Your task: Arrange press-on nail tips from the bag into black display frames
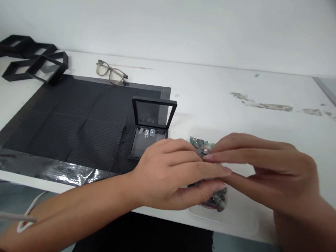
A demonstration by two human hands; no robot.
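Head view: left hand (pixel 175 173) and right hand (pixel 267 168) meeting fingertip to fingertip, pinching a clear bag of small greenish pieces (pixel 201 146) over the white tabletop (pixel 241 83). Just behind, open black display case (pixel 151 123) on dark mat (pixel 75 123); eyeglasses (pixel 111 72) farther back.

Craft workbench, black display frames (pixel 18 57), work mat (pixel 66 124), white table (pixel 213 98)
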